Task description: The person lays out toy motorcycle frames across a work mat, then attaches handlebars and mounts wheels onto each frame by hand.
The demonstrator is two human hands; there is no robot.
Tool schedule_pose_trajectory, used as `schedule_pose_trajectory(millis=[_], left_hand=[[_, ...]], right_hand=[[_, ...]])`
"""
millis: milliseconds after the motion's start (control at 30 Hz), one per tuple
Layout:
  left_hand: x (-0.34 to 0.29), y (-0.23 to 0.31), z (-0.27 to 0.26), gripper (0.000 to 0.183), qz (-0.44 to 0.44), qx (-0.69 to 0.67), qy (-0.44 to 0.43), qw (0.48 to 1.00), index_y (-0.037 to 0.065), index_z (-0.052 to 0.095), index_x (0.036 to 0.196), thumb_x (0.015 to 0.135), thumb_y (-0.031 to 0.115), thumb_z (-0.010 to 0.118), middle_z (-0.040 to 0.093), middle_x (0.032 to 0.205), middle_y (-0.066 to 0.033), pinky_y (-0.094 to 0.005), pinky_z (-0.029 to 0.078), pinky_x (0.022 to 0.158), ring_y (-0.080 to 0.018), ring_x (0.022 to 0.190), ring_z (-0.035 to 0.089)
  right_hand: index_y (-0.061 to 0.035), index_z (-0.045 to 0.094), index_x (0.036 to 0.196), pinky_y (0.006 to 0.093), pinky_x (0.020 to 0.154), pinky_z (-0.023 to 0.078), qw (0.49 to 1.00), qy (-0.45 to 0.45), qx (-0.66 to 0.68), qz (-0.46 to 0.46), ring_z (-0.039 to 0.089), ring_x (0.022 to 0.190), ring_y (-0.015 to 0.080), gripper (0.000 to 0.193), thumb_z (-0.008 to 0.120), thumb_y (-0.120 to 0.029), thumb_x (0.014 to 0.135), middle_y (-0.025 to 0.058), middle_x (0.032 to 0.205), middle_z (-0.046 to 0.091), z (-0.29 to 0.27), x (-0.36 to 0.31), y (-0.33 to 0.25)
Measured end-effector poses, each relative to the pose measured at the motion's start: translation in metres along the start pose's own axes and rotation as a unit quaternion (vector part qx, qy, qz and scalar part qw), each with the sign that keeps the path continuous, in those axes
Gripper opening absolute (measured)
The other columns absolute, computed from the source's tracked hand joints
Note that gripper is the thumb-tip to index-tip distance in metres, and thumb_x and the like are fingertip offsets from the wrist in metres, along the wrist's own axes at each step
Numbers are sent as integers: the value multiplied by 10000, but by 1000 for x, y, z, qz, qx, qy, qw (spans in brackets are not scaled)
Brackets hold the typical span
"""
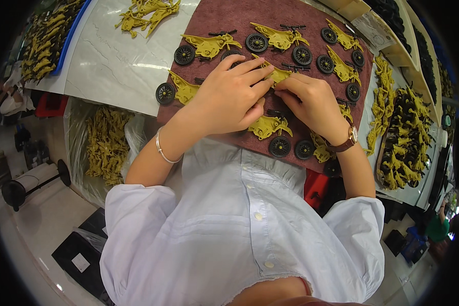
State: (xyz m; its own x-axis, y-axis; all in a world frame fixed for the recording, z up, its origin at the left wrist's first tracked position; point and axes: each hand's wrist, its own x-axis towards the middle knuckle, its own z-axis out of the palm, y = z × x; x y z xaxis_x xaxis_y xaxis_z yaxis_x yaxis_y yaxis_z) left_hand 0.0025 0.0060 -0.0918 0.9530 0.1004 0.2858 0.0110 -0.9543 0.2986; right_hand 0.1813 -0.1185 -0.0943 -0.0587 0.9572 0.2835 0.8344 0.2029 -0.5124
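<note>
A yellow plastic toy motorbike body (pixel 279 75) lies between my two hands over the reddish-brown cloth (pixel 311 69). My left hand (pixel 234 94) holds it from the left, fingers laid over its top and thumb curled below. At its right end, the fingertips of my right hand (pixel 311 99) are pinched together; whatever small part may be between them is hidden. Around my hands lie several toy motorbikes with black wheels, such as one beyond them (pixel 278 36) and one near the cloth's front edge (pixel 266 126).
Loose yellow bodies (pixel 147 13) lie on the pale marbled tabletop (pixel 122 56). On the right stand a pile of toy motorbikes (pixel 405 137) and bins of black parts (pixel 392 35). Below the table's left edge, a clear plastic bag (pixel 79 148) holds more yellow pieces.
</note>
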Motion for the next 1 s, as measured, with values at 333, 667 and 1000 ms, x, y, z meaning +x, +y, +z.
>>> schedule_pose_trajectory(millis=[333,667,1000], left_hand=[[0,-2,1,402,9,0,16,1000,22,627,1151,766,134,596,591,1266,-128,-438,371,1017,-292,1228,522],[5,39,1,296,-5,-141,203,969,49,699,999,708,76,741,616,1162,-112,-393,463,870,-285,1011,606],[5,55,15,225,30,-253,225,940,34,716,859,652,69,796,648,1070,-128,-366,512,772,-298,907,632]], right_hand=[[-51,615,915,384,537,497,996,-1,-87,7,622,625,299,105,621,-94,819,94,723,601,6,-4,0],[-57,367,1240,304,549,464,973,80,148,160,580,570,217,625,698,10,714,72,679,569,-17,-19,-45],[-67,340,1255,197,632,406,924,66,304,222,539,779,78,679,740,16,713,50,949,554,-10,-37,-62]])
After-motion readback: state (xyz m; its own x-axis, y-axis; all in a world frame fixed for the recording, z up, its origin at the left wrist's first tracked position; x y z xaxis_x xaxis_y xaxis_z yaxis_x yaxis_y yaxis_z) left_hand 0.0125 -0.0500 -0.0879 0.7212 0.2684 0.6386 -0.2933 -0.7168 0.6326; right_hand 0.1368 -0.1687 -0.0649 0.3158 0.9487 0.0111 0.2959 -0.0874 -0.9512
